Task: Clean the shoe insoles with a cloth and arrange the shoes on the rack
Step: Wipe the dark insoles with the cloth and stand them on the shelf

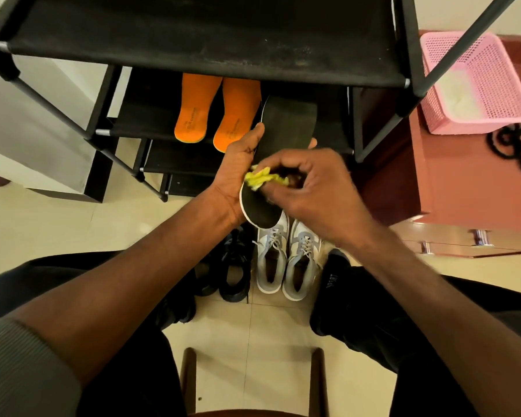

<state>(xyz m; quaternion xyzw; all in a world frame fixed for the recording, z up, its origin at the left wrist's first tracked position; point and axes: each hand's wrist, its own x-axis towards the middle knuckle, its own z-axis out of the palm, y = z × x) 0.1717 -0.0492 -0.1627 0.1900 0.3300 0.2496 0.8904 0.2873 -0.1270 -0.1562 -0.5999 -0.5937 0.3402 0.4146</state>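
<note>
My left hand grips a long black insole with a white edge, held over the floor in front of the rack. My right hand presses a crumpled yellow cloth onto the insole's middle. Two orange insoles lie side by side on a lower shelf of the black shoe rack. Below my hands, a pair of grey and white sneakers stands on the tiled floor, with a black shoe to their left.
A pink mesh basket sits on a reddish-brown cabinet to the right of the rack. My dark-trousered legs flank the shoes. A wooden stool's frame shows at the bottom. A white wall panel stands to the left.
</note>
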